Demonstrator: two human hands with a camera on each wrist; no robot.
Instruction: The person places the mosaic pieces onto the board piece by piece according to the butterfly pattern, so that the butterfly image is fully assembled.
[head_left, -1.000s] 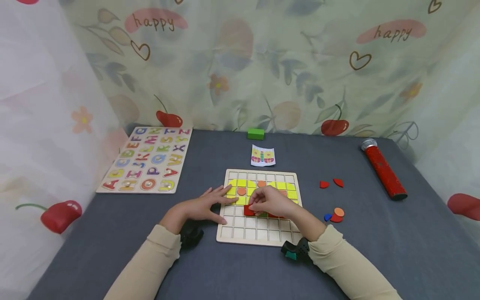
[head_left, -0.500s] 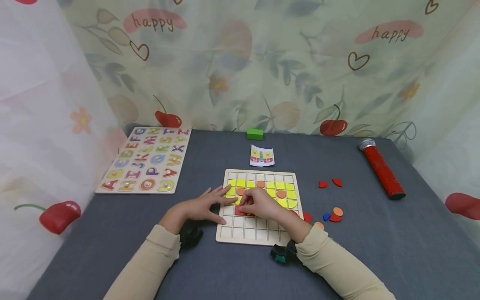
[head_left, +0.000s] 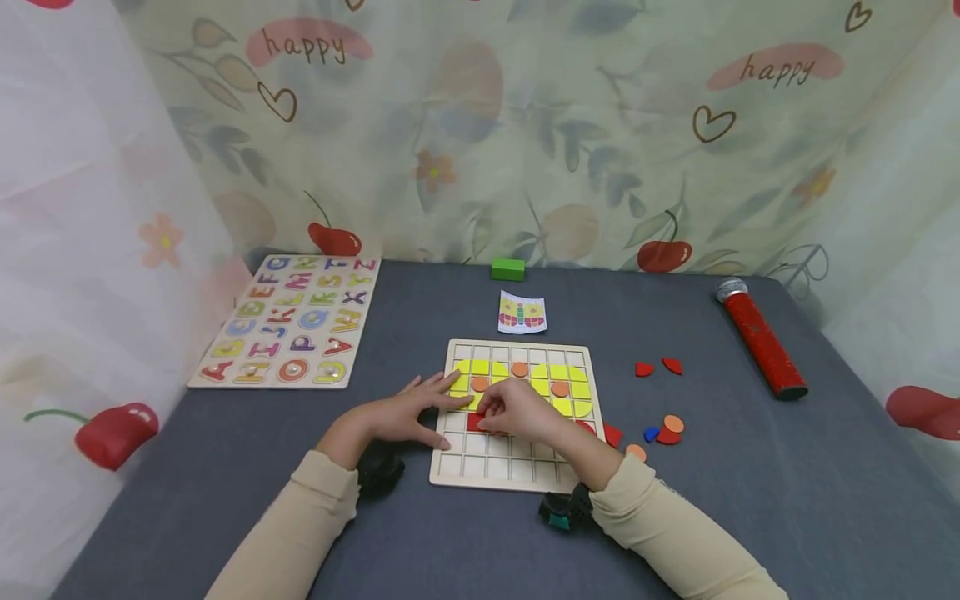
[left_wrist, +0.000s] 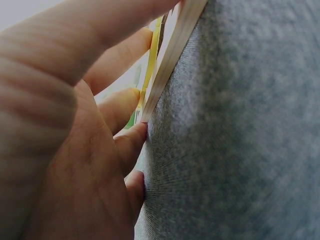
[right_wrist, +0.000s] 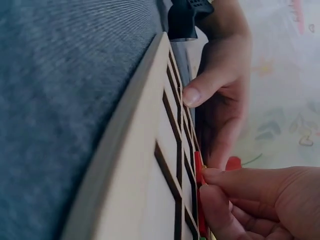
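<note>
A square wooden grid board (head_left: 480,472) lies on the grey cloth, with yellow tiles (head_left: 580,390) and orange discs (head_left: 559,389) in its upper rows. My left hand (head_left: 405,414) rests spread over the board's left side, its fingertips on yellow tiles and the board's edge in the left wrist view. Over the middle of the board, my right hand (head_left: 522,410) pinches a red square tile (head_left: 474,422) just below the yellow rows. Thumb and forefinger meet at the red tile's edge in the right wrist view. My right hand and forearm hide part of that row.
Loose red pieces (head_left: 644,369), a blue piece (head_left: 651,434) and orange discs (head_left: 673,424) lie right of the board. Behind it are a butterfly picture card (head_left: 522,313) and a green block (head_left: 507,269). An alphabet board (head_left: 288,321) lies left, a red microphone (head_left: 763,346) right.
My right hand has moved left along the board with the red tile, then lowered it to the row under the yellow tiles. My left hand has stayed in place.
</note>
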